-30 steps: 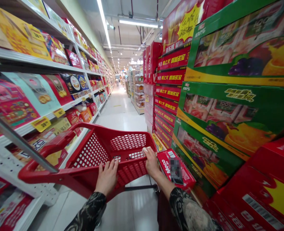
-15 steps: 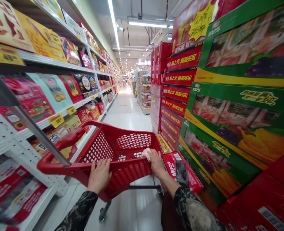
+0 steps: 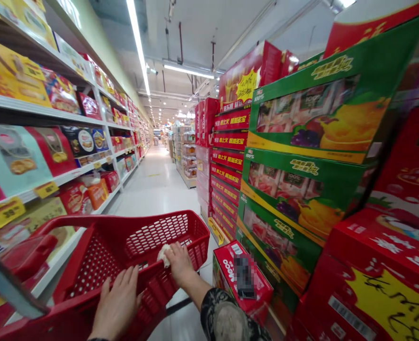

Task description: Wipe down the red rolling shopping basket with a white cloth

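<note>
Where the shopper stands: a long supermarket aisle with a pale tiled floor (image 3: 152,189), strip lights running along the ceiling (image 3: 137,42).

Left side: white metal shelving (image 3: 35,111) packed with colourful gift boxes, yellow price tags (image 3: 3,211) along its edges.

Right side: stacks of green boxed fruit juice (image 3: 301,118) tilt toward the camera, with red cartons (image 3: 227,142) stacked beyond them and larger red cartons with yellow starbursts (image 3: 365,284) nearest at the lower right.

Cart: a red plastic shopping cart (image 3: 131,251) with mesh walls sits low in the foreground, pointing down the aisle. A grey metal bar (image 3: 6,289) crosses the lower left corner.

Beside the cart: a small red box with a blurred patch on its face (image 3: 243,284) stands just right of the basket, close to the green stacks.

Left hand (image 3: 117,308): palm down on the near rim of the cart, fingers bent over the edge and gripping it.

Right hand (image 3: 179,263): on the far side of the rim, fingers curled around it in a grasp.

Under the right thumb: a crumpled white cloth or tissue (image 3: 164,255), pressed against the rim; which of the two it is, the view does not settle.
</note>
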`<action>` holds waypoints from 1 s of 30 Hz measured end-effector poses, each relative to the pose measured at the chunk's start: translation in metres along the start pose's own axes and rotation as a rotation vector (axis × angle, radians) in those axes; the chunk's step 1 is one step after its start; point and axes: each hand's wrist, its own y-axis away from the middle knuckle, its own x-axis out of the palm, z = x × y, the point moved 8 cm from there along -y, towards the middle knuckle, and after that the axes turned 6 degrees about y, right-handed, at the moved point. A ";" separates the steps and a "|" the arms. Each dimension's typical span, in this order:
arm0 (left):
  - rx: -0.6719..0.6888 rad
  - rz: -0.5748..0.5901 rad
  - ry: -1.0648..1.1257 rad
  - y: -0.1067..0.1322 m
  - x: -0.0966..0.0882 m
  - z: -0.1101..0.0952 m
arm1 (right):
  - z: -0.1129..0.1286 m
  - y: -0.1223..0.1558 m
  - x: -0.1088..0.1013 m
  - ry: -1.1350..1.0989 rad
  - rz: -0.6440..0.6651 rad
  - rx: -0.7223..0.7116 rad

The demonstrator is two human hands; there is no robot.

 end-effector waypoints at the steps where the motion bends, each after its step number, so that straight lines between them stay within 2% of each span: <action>1: 0.006 -0.037 0.001 0.003 0.001 0.006 | -0.010 -0.001 -0.005 0.020 -0.003 0.029; 4: 0.014 -0.153 -0.006 0.012 0.002 0.022 | -0.029 -0.003 -0.022 0.045 -0.044 0.094; 6: 0.042 -0.179 0.025 0.016 0.000 0.022 | -0.022 -0.003 -0.026 0.023 -0.070 0.084; 8: 0.057 -0.169 0.062 0.018 -0.007 0.015 | 0.003 -0.003 -0.026 -0.018 -0.095 0.013; 11: 0.053 -0.132 0.112 0.019 -0.026 -0.005 | 0.056 0.001 -0.025 -0.094 -0.149 -0.151; 13: 0.022 -0.133 0.150 0.021 -0.040 -0.015 | 0.077 0.007 -0.028 -0.127 -0.166 -0.198; 15: 0.011 -0.129 0.187 0.025 -0.052 -0.021 | 0.078 0.011 -0.032 -0.122 -0.148 -0.179; 17: 0.080 -0.146 0.224 0.036 -0.063 -0.022 | 0.056 0.011 -0.034 -0.081 -0.110 -0.090; 20: 0.055 -0.348 0.190 0.066 -0.095 0.003 | 0.019 0.007 -0.034 -0.117 -0.102 -0.036; 21: 0.000 -0.428 0.169 0.078 -0.106 0.017 | 0.010 0.006 -0.033 -0.129 -0.102 -0.030; 23: -0.193 -0.571 0.148 0.100 -0.126 0.050 | 0.005 0.005 -0.029 -0.152 -0.106 -0.037; 25: -0.398 -0.630 0.167 0.116 -0.134 0.080 | 0.018 0.007 -0.028 -0.187 -0.132 -0.080; 26: -0.450 -0.608 0.184 0.119 -0.132 0.089 | 0.031 0.009 -0.028 -0.211 -0.154 -0.109; 28: -0.425 -0.503 0.203 0.113 -0.122 0.091 | 0.062 0.015 -0.031 -0.263 -0.203 -0.169; 30: -0.341 -0.425 0.195 0.106 -0.111 0.082 | 0.096 0.021 -0.036 -0.309 -0.240 -0.219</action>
